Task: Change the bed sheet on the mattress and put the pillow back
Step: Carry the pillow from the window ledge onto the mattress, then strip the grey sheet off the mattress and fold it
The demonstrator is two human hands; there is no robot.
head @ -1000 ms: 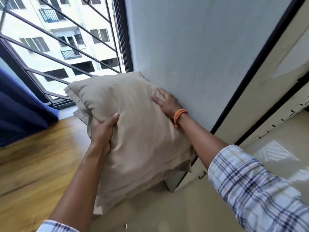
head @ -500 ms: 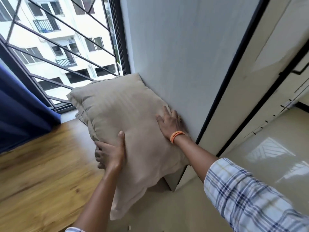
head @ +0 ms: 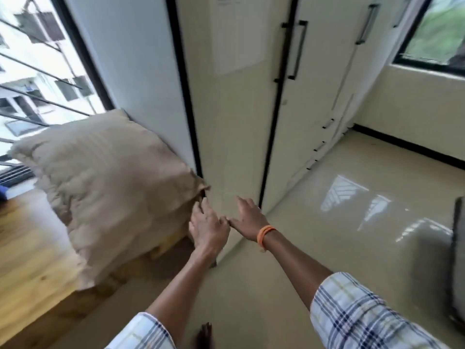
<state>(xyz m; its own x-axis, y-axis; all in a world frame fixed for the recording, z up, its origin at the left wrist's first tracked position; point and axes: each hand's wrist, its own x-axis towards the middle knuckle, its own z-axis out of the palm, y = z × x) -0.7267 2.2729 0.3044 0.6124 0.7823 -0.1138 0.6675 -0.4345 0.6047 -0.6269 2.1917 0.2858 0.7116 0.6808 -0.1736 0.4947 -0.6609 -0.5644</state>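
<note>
A beige pillow (head: pixel 108 187) leans against the white wall on a wooden surface (head: pixel 27 250) by the window. My left hand (head: pixel 207 226) hovers just off the pillow's right corner, fingers apart, holding nothing. To its right, my right hand (head: pixel 247 219), with an orange band at the wrist, is spread open over the floor and clear of the pillow. No mattress or sheet is identifiable in this blurred frame.
A tall cream wardrobe (head: pixel 241 102) with black handles rises right behind my hands. Glossy tiled floor (head: pixel 352 212) stretches to the right. A barred window (head: pixel 37 79) is at the left, a second window (head: pixel 437 31) top right. A dark-edged object (head: pixel 456 260) stands at the right edge.
Both hands have let go of the pillow and pulled back to its right. The pillow stays leaning on the wall. The view has swung right toward the wardrobe.
</note>
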